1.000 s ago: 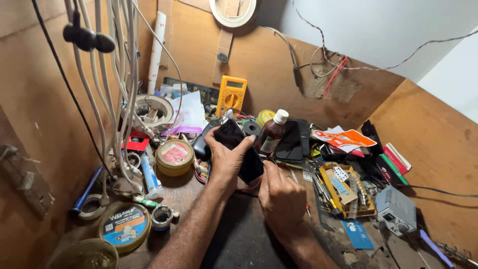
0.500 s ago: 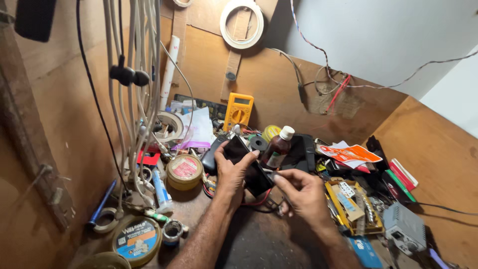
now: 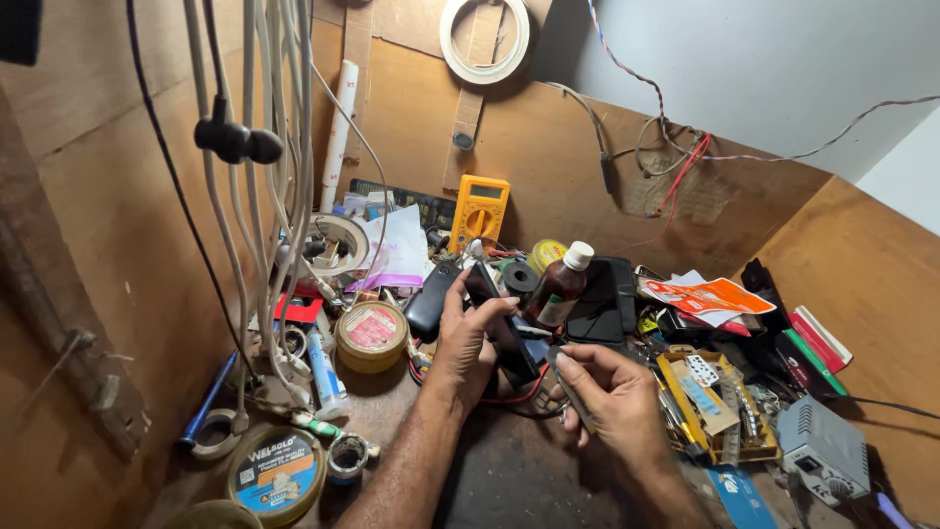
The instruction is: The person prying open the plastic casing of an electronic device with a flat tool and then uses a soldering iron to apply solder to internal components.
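Since half a second ago, both hands sit slightly lower in frame, grips unchanged. Left hand point(image 3: 468, 343) grasps a black phone point(image 3: 501, 331) at centre frame, tilted on edge. Right hand point(image 3: 609, 397) pinches a thin metal tool point(image 3: 573, 397) just beside it. Brown bottle point(image 3: 560, 286) with white cap stands right behind. Round yellow tin point(image 3: 372, 336) — pink label — lies left; orange packet point(image 3: 710, 295) right; yellow multimeter point(image 3: 479, 211) above.

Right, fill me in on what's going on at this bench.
A person works at a cluttered wooden bench. The left hand holds a small black phone tilted on edge; the right hand pinches a thin metal tool beside it. A brown bottle and yellow multimeter stand behind.
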